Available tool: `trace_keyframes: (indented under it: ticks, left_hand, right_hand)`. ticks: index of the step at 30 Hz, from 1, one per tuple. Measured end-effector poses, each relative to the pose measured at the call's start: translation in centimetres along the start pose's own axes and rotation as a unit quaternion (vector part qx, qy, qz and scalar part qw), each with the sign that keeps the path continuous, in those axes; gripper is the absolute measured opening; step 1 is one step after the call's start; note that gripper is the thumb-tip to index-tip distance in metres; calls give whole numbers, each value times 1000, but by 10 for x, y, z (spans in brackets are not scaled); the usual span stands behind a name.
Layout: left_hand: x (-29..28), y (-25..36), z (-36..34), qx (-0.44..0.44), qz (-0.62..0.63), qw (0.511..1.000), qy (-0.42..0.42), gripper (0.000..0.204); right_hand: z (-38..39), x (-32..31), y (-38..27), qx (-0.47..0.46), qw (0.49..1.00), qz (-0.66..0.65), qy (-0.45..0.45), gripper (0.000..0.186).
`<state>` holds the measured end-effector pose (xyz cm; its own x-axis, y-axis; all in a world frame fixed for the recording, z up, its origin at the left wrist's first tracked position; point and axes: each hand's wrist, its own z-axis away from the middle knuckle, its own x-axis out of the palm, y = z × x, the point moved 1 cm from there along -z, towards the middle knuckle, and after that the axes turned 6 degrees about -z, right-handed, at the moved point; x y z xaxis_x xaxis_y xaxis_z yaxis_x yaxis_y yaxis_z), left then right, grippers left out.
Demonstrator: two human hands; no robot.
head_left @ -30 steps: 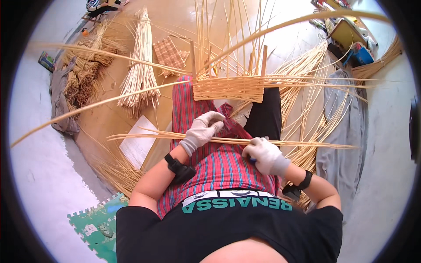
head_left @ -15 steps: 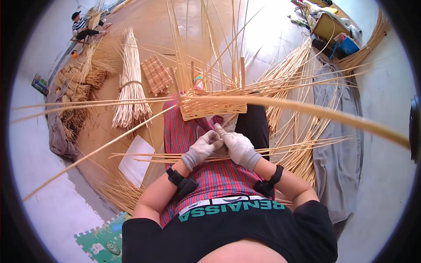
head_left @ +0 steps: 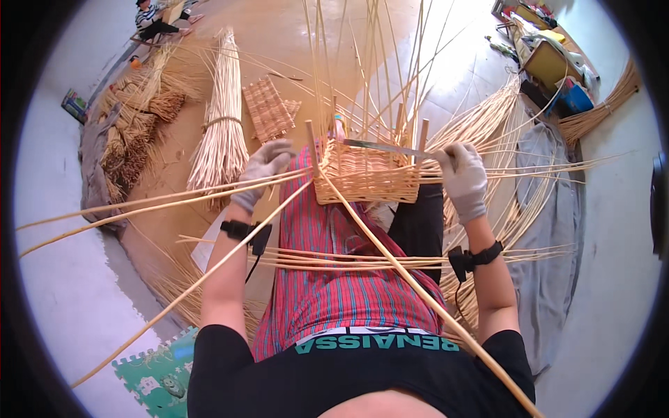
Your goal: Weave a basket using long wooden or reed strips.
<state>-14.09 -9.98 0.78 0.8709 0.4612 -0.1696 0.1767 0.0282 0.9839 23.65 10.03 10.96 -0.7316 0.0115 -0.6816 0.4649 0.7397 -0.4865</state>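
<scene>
Tan floor (head_left: pixel 293 42) strewn with reed bundles (head_left: pixel 221 132); grey cloth (head_left: pixel 550 230) (right).

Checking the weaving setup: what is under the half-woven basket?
The basket rests on the person's lap over a red striped cloth; one black trouser leg shows beside it. The basket's underside is hidden.

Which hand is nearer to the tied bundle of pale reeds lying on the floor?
Left. The left hand grips weaving rods just right of the tied reed bundle, almost beside it. The right hand is far off, beyond the half-woven basket.
</scene>
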Motion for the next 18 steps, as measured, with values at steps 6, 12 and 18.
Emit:
trace_keyframes:
  ticks: [6,12,18]
  left_hand:
    - [30,55,-50,-33,186,977,-101,37]
    - [27,46,-57,-20,107,991,-81,26]
    - [16,33,-52,-5,75,997,-32,26]
  right_hand:
    - [-55,65,-37,-95,992,20,84,22]
    - [-71,38,23,-85,995,11,49,25]
    - [-74,30,61,-86,996,15,-25,19]
